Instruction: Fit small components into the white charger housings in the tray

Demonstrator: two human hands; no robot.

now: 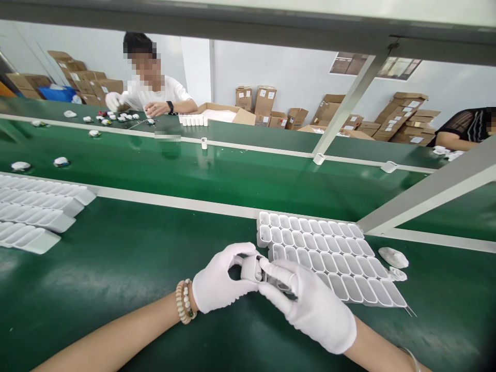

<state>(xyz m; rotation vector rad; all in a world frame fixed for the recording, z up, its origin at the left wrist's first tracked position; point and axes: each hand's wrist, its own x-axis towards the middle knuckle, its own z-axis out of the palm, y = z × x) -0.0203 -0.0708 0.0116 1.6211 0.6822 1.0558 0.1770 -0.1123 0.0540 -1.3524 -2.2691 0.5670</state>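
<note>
Both my hands wear white gloves and meet above the green worktop, at the near left corner of the rows of white cases. My left hand is closed around a small white plastic case, thumb and fingers on either side of it, its open end facing right. At that open end, my right hand has its fingers bent and pinched together. A greyish part shows between and below those fingers, largely hidden, so its kind is unclear. Rows of similar open white cases stand just beyond my right hand.
More white cases stand in rows at the left. A crumpled white piece lies at the right, near a slanted metal post. Beyond the green belt, a co-worker handles small parts; another person's arm shows far right.
</note>
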